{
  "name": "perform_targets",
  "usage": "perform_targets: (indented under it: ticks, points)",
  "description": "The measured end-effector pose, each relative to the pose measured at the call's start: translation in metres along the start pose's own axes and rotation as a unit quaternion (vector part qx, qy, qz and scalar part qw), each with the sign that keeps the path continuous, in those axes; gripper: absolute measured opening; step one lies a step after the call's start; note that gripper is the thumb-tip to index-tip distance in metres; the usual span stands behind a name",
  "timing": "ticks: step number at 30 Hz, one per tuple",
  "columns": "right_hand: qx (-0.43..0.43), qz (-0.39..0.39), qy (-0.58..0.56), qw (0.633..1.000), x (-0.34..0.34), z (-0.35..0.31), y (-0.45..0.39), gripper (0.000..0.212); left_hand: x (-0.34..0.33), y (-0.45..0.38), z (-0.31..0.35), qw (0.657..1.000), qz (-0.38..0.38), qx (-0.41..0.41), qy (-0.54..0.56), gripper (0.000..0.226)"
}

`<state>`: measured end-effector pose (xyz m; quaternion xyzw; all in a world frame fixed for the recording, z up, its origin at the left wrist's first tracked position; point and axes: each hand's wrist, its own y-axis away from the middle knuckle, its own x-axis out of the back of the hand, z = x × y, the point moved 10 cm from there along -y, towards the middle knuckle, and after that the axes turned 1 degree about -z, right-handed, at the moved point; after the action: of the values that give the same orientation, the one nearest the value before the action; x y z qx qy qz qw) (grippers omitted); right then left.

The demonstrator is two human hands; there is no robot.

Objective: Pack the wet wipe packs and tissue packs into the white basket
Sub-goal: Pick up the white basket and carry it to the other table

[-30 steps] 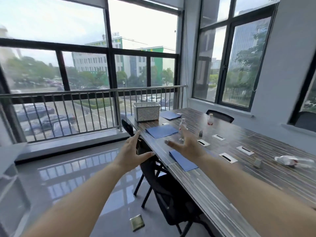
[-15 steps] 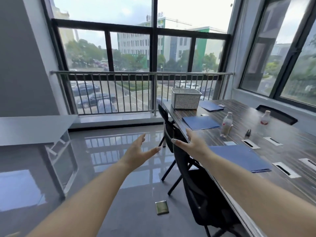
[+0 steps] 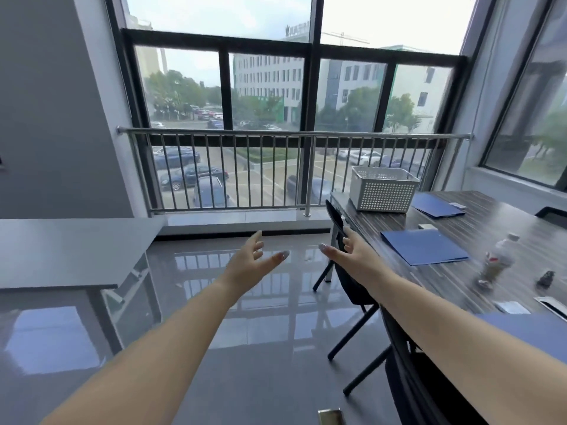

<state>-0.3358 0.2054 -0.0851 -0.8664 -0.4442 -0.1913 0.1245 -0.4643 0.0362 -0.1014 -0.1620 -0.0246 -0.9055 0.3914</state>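
Hands are reaching forward over the glossy grey floor (image 3: 270, 357), both empty. The left grip (image 3: 250, 265) is hanging open in the air, fingers spread and relaxed, holding nothing. The right grip (image 3: 352, 251) is likewise open, fingers extended, with the back of a black chair (image 3: 336, 223) sitting just behind it; whether the fingertips are touching the chair cannot be told.

The white basket (image 3: 383, 191) is standing upright at the far end of the dark wood-grain surface (image 3: 460, 271), near the metal window railing (image 3: 291, 136), well apart from both hands. Its perforated walls are showing, but what is lying inside cannot be made out. No wet wipe packs or tissue packs are showing clearly; a small white flat item (image 3: 427, 226) is lying between the blue folders, too small to identify.

One blue folder (image 3: 423, 246) is lying flat on the surface nearer the viewer, another blue folder (image 3: 437, 205) just beside the basket. A blurred clear bottle (image 3: 497, 260) is standing to the right, with a small dark object (image 3: 546, 278) near it. A grey table (image 3: 61, 250) is standing at the left.
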Motion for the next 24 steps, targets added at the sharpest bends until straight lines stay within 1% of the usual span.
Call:
perform_targets:
  ticks: [4,8,15,20,24]
  points:
    - [0.002,-0.009,-0.021,1.000,-0.016,-0.006,-0.055,0.108,0.030,-0.053,-0.008,1.000,0.007,0.006,0.011,0.088]
    - [0.003,-0.003,-0.043,0.999,-0.019,-0.002,-0.119,0.100,0.039,-0.112,-0.020,1.000,0.007,0.011,0.014,0.089]
    - [0.003,-0.002,-0.050,0.999,-0.014,0.029,-0.260,0.096,0.036,-0.243,-0.043,1.000,0.008,0.019,0.001,0.093]
    - [-0.006,-0.002,-0.069,0.998,0.014,0.048,-0.361,0.093,0.016,-0.354,-0.043,0.999,-0.007,0.034,-0.010,0.096]
    - [-0.014,0.009,-0.079,0.997,0.048,0.063,-0.438,0.094,-0.007,-0.439,-0.036,0.999,-0.018,0.029,-0.002,0.094]
